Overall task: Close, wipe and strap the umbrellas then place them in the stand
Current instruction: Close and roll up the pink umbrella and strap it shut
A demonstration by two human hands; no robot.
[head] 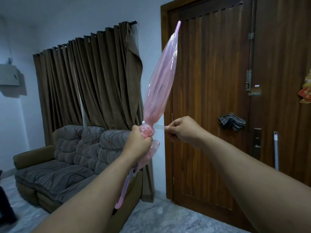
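A closed, translucent pink umbrella points up and to the right, its tip near the door frame. My left hand grips the gathered canopy low down, just above the handle, which hangs below my forearm. A clear strap runs sideways from the bunched canopy. My right hand pinches the strap's free end, pulled out to the right of the umbrella. No umbrella stand is in view.
A brown wooden door stands straight ahead, with a striped cloth draped on its handle. A pole leans by the door. A grey sofa and dark curtains fill the left side. Marble floor lies below.
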